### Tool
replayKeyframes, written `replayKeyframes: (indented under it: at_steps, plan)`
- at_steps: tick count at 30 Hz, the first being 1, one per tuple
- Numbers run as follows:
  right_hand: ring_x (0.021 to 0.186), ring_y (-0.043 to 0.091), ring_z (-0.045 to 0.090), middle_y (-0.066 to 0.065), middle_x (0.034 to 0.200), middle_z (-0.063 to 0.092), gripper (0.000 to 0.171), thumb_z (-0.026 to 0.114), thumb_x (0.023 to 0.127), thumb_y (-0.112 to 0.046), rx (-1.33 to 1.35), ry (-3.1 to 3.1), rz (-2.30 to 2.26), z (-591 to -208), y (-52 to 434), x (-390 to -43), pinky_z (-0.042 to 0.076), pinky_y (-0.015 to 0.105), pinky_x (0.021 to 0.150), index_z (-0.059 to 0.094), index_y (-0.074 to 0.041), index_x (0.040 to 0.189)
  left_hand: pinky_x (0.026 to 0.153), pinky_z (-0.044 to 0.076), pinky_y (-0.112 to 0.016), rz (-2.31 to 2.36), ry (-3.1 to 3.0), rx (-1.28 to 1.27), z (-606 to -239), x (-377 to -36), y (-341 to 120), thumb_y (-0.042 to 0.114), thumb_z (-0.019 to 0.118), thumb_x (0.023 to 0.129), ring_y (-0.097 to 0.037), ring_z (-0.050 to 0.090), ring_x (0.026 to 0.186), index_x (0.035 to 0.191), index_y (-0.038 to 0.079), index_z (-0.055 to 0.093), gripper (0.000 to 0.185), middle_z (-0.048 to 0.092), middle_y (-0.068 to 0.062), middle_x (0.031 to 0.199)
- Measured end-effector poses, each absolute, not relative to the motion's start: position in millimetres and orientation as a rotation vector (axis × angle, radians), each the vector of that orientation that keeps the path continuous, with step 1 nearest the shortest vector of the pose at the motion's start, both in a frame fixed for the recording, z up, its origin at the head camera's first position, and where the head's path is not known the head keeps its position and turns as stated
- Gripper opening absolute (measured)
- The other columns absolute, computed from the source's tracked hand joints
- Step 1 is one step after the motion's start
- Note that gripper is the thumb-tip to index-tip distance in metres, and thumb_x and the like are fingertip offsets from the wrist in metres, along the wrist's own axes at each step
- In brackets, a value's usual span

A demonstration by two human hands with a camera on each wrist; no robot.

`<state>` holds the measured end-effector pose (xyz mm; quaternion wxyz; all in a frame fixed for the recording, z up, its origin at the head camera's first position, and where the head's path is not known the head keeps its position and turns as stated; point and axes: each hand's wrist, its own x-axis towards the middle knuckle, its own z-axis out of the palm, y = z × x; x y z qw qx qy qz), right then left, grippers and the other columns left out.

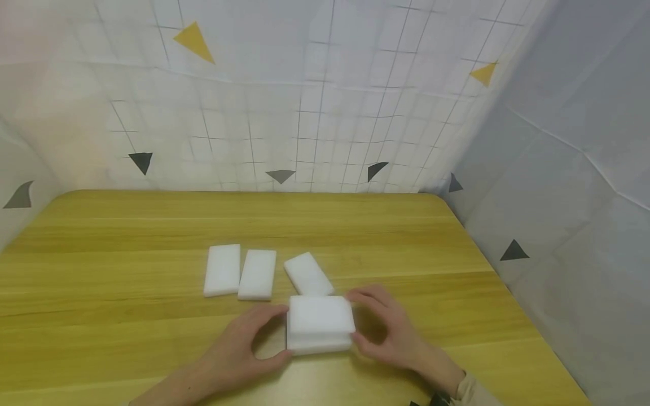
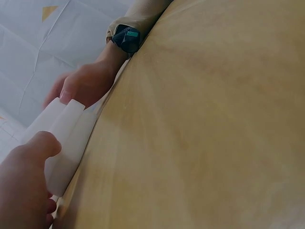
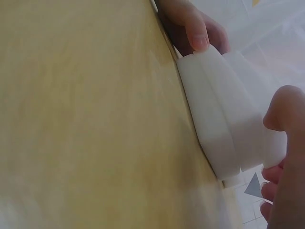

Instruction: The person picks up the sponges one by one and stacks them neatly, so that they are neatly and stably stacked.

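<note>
A stack of white sponge blocks (image 1: 321, 324) lies near the front of the table, its long sides running left to right. Three layers show in the left wrist view, slightly offset from one another. My left hand (image 1: 249, 349) holds the stack's left end, thumb at the near corner and fingers at the far one. At the right end, my right hand (image 1: 388, 332) grips in the same way, and in the right wrist view its thumb (image 3: 281, 112) is at the upper block. Just behind the stack lies a tilted loose sponge (image 1: 308, 274), its near end partly hidden.
Two more white sponges, one at the left (image 1: 222, 269) and one beside it (image 1: 257, 274), lie flat behind my left hand. The wooden table (image 1: 127, 242) meets patterned white sheeting (image 1: 244, 124) at the back and grey sheeting on the right. A dark watch (image 2: 126, 38) sits on my right wrist.
</note>
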<state>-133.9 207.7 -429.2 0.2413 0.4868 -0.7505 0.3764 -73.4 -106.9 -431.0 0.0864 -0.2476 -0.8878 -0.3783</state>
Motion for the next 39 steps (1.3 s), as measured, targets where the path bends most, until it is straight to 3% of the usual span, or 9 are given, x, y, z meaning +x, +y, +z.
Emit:
replayKeyframes:
  at_steps: [28, 39]
  plan:
    - [0.116, 0.024, 0.055, 0.013, 0.126, 0.061, 0.060, 0.078, 0.081, -0.026, 1.377, -2.128, 1.038, -427.0, 207.2, -127.5, 0.043, 0.025, 0.109, 0.059, 0.000, 0.131, 0.102, 0.052, -0.038, -1.133, -2.641, -0.745, -430.7, -74.9, -106.3, 0.052, 0.078, 0.082, -0.007, 0.057, 0.121, 0.133, 0.023, 0.060, 0.061, 0.059, 0.018, 0.131]
    - [0.113, 0.026, 0.057, 0.017, 0.121, 0.061, 0.060, 0.078, 0.079, -0.023, 1.393, -2.060, 1.101, -428.1, 207.2, -129.2, 0.045, 0.027, 0.107, 0.059, 0.005, 0.128, 0.102, 0.052, -0.038, -1.142, -2.643, -0.753, -431.2, -75.2, -106.5, 0.052, 0.077, 0.082, -0.007, 0.057, 0.121, 0.133, 0.022, 0.060, 0.062, 0.058, 0.018, 0.132]
